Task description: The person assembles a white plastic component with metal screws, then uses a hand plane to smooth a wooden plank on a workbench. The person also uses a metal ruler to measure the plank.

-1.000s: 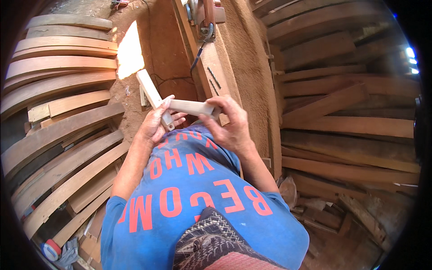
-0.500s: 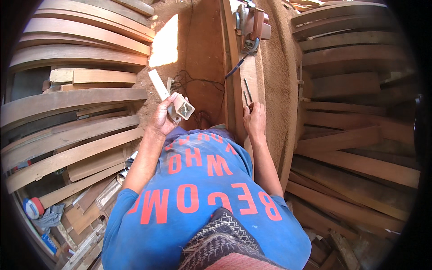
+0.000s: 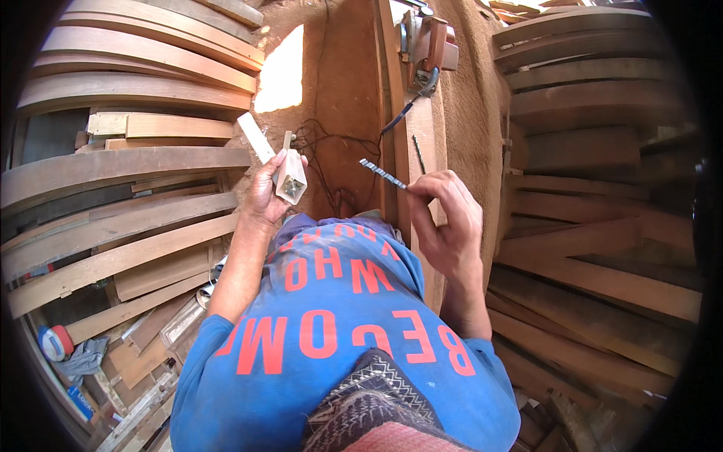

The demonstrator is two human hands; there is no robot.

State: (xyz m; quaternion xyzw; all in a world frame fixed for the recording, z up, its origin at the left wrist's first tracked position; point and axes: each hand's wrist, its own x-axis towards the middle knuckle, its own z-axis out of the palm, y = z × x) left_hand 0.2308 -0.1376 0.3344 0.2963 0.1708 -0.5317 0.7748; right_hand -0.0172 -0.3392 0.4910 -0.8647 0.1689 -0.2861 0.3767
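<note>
My left hand (image 3: 269, 187) is wrapped round a pale plastic case (image 3: 291, 179), whose open end faces me and shows small metal pieces inside. A long whitish strip (image 3: 257, 138) sticks up beside the case from the same grip; whether the two are joined I cannot tell. My right hand (image 3: 449, 216) pinches a spiral drill bit (image 3: 382, 172) by one end. The bit is raised above the plank, its grooved end pointing left toward the case. Another dark drill bit (image 3: 419, 154) lies on the wooden plank (image 3: 433, 124) beyond my right hand.
A brown-bodied power tool (image 3: 432, 47) with a blue cord (image 3: 399, 118) stands on the plank's far part. Dark wires (image 3: 331, 135) tangle over the floor. Stacked boards line the left (image 3: 143, 87) and right (image 3: 595, 98). Sawdust (image 3: 471, 113) heaps beside the plank.
My right hand has lifted one drill bit off the plank and brought it up nearer me. My left hand has turned the case, tipping its open end further down.
</note>
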